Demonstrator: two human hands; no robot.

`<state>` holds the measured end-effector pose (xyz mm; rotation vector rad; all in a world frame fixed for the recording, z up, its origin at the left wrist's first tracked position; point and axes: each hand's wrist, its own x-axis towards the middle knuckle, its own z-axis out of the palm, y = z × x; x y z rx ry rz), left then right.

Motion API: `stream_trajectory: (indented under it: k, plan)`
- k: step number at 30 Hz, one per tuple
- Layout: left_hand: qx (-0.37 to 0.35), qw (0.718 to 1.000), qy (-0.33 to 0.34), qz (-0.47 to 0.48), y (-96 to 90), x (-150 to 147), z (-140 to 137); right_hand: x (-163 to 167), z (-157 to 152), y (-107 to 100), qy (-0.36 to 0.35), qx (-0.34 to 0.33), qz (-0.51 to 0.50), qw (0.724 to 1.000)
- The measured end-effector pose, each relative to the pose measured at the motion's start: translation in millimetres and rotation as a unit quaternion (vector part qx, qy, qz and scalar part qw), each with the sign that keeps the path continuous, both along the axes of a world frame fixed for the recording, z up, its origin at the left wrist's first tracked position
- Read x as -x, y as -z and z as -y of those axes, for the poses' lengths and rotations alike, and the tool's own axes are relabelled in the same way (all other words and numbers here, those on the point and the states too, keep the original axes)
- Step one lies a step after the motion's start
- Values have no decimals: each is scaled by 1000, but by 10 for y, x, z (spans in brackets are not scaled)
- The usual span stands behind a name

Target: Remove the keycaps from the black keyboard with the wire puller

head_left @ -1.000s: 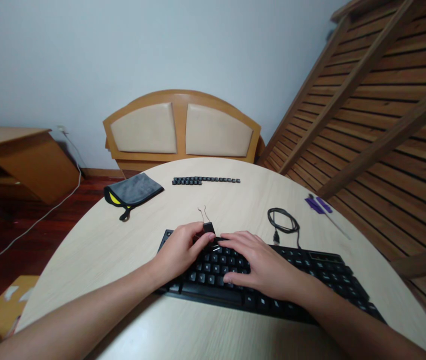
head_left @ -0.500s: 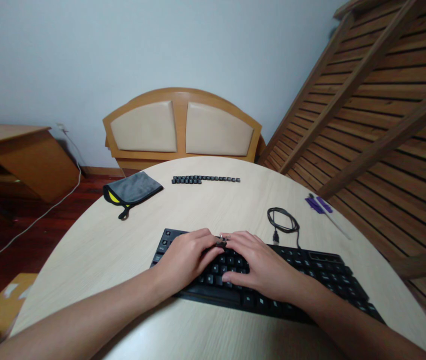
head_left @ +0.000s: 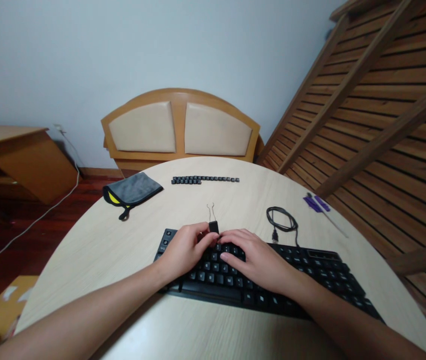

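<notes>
Just above the keyboard's upper rows, my left hand pinches a keycap puller by its black handle. The puller's two thin wire prongs point up and away from me. My right hand rests over the middle of the black keyboard. Its fingers are stretched towards the puller's lower end, with the thumb apart from them over the keys. Whether a small keycap lies at the right fingertips cannot be made out. Bare key spots show at the keyboard's upper left corner, while both hands hide part of the keys.
Loose black keycaps lie in rows at the table's far side. A folded grey cloth with yellow lining is to their left. Right of the hands are a coiled USB cable and a purple brush-like tool on the round table.
The puller has turned in my left hand, so its wires now point away from the keyboard. My right hand has shifted slightly left, its thumb still apart from the fingers.
</notes>
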<state>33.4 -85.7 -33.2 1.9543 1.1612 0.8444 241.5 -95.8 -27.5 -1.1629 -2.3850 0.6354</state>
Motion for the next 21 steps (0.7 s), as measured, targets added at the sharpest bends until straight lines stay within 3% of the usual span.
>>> stream_trajectory:
  k: [6, 12, 21]
  plan:
    - [30, 997, 0, 68, 30, 1, 3, 74, -74, -48, 2, 29, -27, 999]
    - [20, 993, -44, 104, 56, 44, -5, 182, -168, -141, 30, 36, -26, 999]
    - [48, 984, -47, 162, -2, 58, -22, 203, -192, 40, 23, 127, -191, 973]
